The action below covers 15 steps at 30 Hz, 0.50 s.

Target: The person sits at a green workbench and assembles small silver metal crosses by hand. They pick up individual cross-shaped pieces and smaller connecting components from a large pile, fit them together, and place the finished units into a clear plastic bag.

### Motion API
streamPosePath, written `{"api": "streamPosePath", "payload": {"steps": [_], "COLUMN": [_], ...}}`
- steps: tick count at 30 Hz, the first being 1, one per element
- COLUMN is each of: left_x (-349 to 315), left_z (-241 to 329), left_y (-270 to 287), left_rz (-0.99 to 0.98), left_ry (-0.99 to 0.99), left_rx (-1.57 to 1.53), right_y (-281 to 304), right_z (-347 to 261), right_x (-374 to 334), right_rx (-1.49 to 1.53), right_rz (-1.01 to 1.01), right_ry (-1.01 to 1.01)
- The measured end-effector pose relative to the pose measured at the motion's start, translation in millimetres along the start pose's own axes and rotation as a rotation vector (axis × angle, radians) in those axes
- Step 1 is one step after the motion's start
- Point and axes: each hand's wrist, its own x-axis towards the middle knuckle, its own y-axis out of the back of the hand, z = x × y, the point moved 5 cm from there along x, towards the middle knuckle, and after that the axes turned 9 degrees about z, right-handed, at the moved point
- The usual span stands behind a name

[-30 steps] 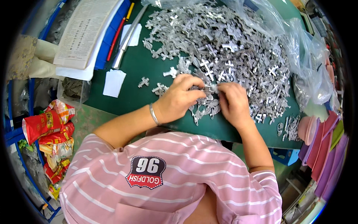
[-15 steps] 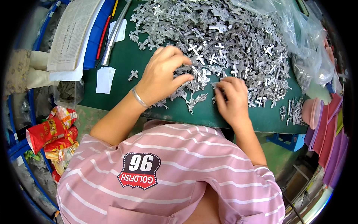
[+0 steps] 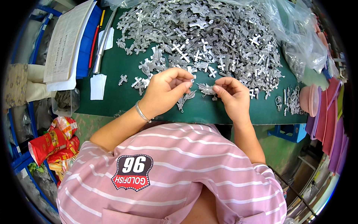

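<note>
A big heap of small grey metal pendants point(image 3: 209, 33), many cross-shaped and some like leaves or wings, covers the far part of the green table. My right hand point(image 3: 235, 98) pinches a leaf-shaped metal pendant point(image 3: 206, 89) between thumb and fingers. Close to its left, my left hand point(image 3: 166, 91) has thumb and forefinger together; what they grip, if anything, is hard to make out. Just below that thumb is another leaf-shaped piece point(image 3: 185, 99); whether it touches the hand is unclear. Beyond my left hand lies a smaller group of pendants point(image 3: 152, 65).
To the left are a lone cross point(image 3: 123, 79), white paper slips point(image 3: 98, 87), a long metal tool point(image 3: 102, 48), a red pen point(image 3: 94, 46), papers on a blue tray point(image 3: 85, 52) and a plastic tub point(image 3: 76, 100). Plastic bags point(image 3: 298, 41), small metal parts point(image 3: 292, 99) and pink cups point(image 3: 308, 98) lie right.
My left hand has drawn back from the pendants, which now show beyond it. My right hand has raised a leaf-shaped pendant into plain view, and both hands' fingers have closed. The view has shifted slightly.
</note>
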Motion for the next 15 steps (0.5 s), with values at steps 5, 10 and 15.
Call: {"api": "streamPosePath", "payload": {"steps": [5,10,15], "left_x": [2,2,2], "left_z": [-12,-12,-16], "left_y": [-20,-21,-13], "left_rz": [-0.089,-0.096,0.022], "left_ry": [0.263,0.338,0.371], "left_rx": [-0.259,-0.267,-0.413], "right_y": [3,-2,1], "right_z": [1,0,0], "right_x": [0,-5,-5], "right_rx": [0.218,0.318,0.471], "right_rz": [-0.003,-0.024,-0.014], "right_ry": [-0.098,-0.068,-0.203]}}
